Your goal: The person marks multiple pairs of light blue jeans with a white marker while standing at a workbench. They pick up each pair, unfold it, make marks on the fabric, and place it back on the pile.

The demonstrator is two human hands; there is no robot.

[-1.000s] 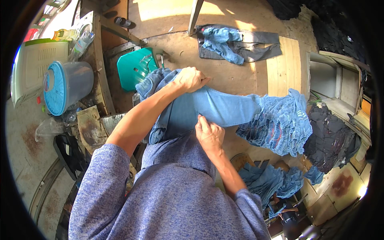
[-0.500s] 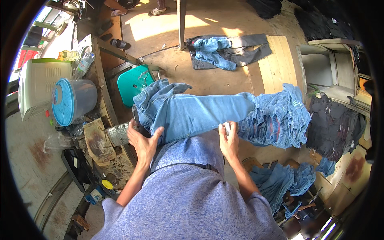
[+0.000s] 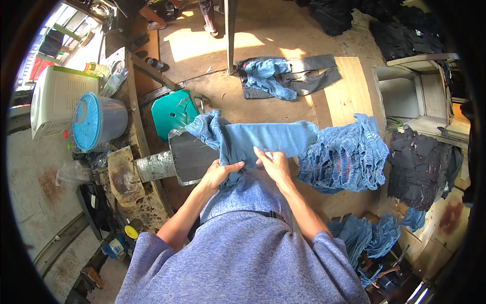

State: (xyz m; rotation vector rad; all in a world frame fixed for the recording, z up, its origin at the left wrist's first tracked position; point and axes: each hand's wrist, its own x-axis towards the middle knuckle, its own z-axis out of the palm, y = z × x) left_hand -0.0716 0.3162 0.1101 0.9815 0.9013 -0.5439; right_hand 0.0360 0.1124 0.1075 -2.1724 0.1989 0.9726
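Light-blue denim trousers (image 3: 273, 134) lie across in front of me, their bunched left end overlapping a dark flat board (image 3: 195, 158). My left hand (image 3: 218, 175) grips the near edge of the denim, thumb on top and the other fingers mostly hidden. Over the near side of the trouser leg, my right hand (image 3: 276, 169) is closed round a small white object (image 3: 269, 155), too small to name, with its index finger pointing at the cloth. Against the right end of the trousers sits a thick stack of gathered blue denim garments (image 3: 344, 157).
A silver-wrapped arm (image 3: 154, 167) joins the board to a worn bench at left. Beyond stands a green stool (image 3: 172, 112). A blue-lidded bucket (image 3: 86, 121) is at left. Dark trousers (image 3: 319, 76) lie on the floor; a dark garment pile (image 3: 422, 167) is at right. Other people's feet show far off.
The left end of the denim has shifted right, baring the dark board. My left hand has moved right onto the cloth's near edge; my right hand has come left over the leg.
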